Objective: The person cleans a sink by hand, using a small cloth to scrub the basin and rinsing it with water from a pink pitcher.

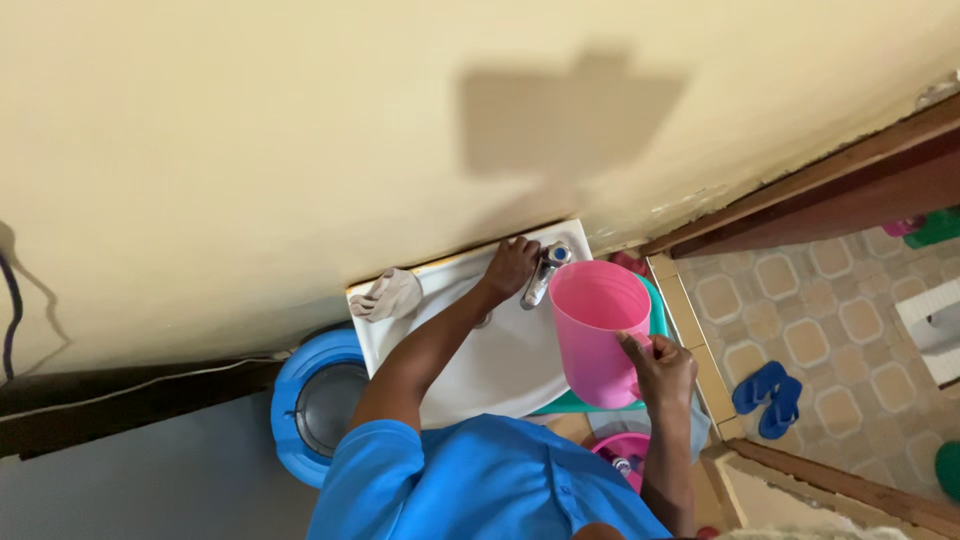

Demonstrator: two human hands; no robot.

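I look down at a white wall-mounted sink (500,365). My left hand (510,268) reaches across the basin and grips the handle of the chrome tap (541,278) at the sink's back edge. A pink plastic jug (597,330) is held upright in my right hand (660,370) by its handle, its open mouth just right of the tap's spout. I cannot see any water in the jug. My blue shirt (480,485) fills the bottom of the view.
A crumpled pale cloth (388,295) lies on the sink's back left corner. A blue bucket (300,400) stands left of the sink; a pink container (622,452) and a teal basin (658,320) sit below it. Blue sandals (768,398) lie on the tiled floor right of a wooden door frame (820,195).
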